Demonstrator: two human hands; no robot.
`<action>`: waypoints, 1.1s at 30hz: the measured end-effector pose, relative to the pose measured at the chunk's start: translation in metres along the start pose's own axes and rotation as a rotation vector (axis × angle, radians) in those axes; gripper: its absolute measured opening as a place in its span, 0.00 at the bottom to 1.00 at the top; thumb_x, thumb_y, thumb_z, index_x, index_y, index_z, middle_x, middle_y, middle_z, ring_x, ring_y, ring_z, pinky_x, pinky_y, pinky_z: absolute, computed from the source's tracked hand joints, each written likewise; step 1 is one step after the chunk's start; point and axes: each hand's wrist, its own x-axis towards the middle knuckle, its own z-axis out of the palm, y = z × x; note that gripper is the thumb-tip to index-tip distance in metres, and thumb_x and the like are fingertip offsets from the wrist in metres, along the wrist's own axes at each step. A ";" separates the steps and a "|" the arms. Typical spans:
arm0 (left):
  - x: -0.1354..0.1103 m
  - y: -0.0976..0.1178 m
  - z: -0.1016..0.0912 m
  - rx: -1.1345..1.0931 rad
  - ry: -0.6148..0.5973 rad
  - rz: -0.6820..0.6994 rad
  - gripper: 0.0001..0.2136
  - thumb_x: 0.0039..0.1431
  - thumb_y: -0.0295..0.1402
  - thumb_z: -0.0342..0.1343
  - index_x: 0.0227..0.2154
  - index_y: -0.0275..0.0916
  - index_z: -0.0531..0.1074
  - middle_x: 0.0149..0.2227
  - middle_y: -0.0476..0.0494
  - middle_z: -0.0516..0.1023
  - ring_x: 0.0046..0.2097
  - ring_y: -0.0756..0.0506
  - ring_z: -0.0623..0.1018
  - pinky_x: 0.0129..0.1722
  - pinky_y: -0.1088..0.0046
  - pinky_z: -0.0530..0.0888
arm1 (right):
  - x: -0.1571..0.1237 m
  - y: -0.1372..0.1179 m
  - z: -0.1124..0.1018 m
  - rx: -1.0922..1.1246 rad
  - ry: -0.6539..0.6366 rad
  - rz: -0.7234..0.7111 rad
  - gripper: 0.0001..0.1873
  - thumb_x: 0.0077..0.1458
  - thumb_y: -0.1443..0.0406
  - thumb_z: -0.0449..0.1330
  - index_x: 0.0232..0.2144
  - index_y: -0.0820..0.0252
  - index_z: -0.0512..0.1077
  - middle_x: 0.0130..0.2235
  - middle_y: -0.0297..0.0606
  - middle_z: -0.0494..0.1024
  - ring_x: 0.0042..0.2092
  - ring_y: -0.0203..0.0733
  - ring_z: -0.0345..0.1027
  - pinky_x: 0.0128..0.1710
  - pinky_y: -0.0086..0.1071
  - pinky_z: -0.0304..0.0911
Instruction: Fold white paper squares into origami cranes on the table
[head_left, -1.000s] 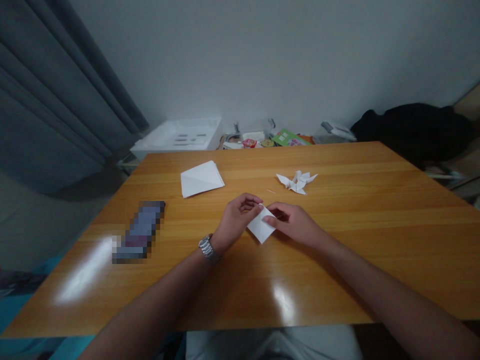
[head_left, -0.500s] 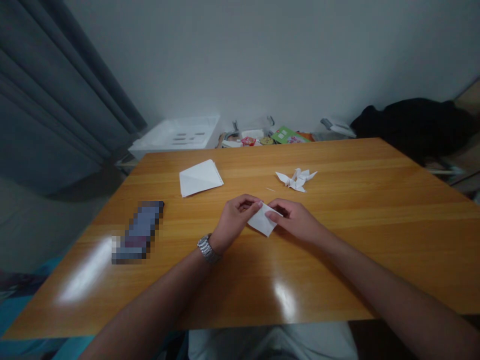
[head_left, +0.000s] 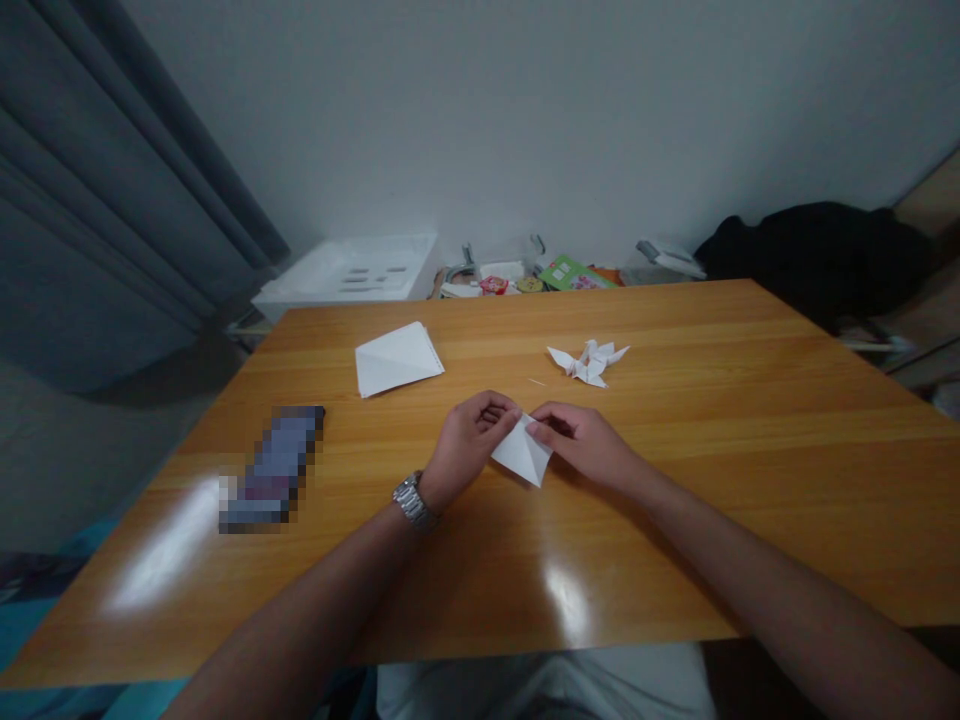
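A small folded piece of white paper is held between both hands over the middle of the table, one pointed corner facing me. My left hand pinches its upper left edge between thumb and fingers. On the other side, my right hand grips the upper right edge, its thumb lying on top. The fingers behind the paper are partly hidden. Beyond my right hand sit white folded paper cranes, close together. A stack of white paper sheets lies farther back on the left.
The wooden table spans the view. A blurred-out phone rests at left. Behind the far edge are a white foam tray, a green packet and a black cloth heap. A thin sliver lies near the cranes.
The paper between my hands has turned slightly, and its near corner now points farther toward me with a crease showing. Both hands keep their hold. The whole view has shifted slightly.
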 end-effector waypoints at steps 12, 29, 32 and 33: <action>-0.002 -0.002 -0.004 0.131 -0.059 0.096 0.11 0.62 0.41 0.60 0.36 0.39 0.79 0.35 0.43 0.81 0.37 0.47 0.78 0.38 0.73 0.74 | -0.002 -0.007 -0.001 -0.137 0.002 -0.030 0.14 0.64 0.57 0.56 0.37 0.59 0.77 0.34 0.37 0.81 0.35 0.41 0.72 0.35 0.32 0.63; 0.005 -0.006 -0.006 0.033 -0.040 0.002 0.12 0.61 0.42 0.60 0.35 0.36 0.78 0.33 0.44 0.81 0.34 0.47 0.77 0.32 0.75 0.71 | 0.002 0.004 -0.007 -0.044 -0.043 -0.015 0.18 0.65 0.55 0.55 0.40 0.59 0.80 0.39 0.39 0.83 0.39 0.45 0.75 0.41 0.37 0.67; 0.006 -0.008 -0.006 -0.004 -0.089 -0.011 0.13 0.62 0.43 0.59 0.35 0.36 0.77 0.32 0.45 0.80 0.34 0.48 0.77 0.32 0.76 0.71 | 0.002 0.005 -0.007 -0.076 -0.047 -0.013 0.17 0.65 0.55 0.55 0.39 0.58 0.81 0.37 0.38 0.83 0.38 0.45 0.75 0.40 0.36 0.67; 0.006 -0.009 -0.006 -0.017 -0.101 -0.019 0.13 0.61 0.43 0.59 0.35 0.36 0.77 0.33 0.45 0.80 0.34 0.48 0.77 0.32 0.75 0.71 | 0.002 0.005 -0.007 -0.087 -0.048 -0.012 0.17 0.65 0.55 0.55 0.38 0.58 0.81 0.37 0.38 0.83 0.38 0.45 0.75 0.40 0.36 0.67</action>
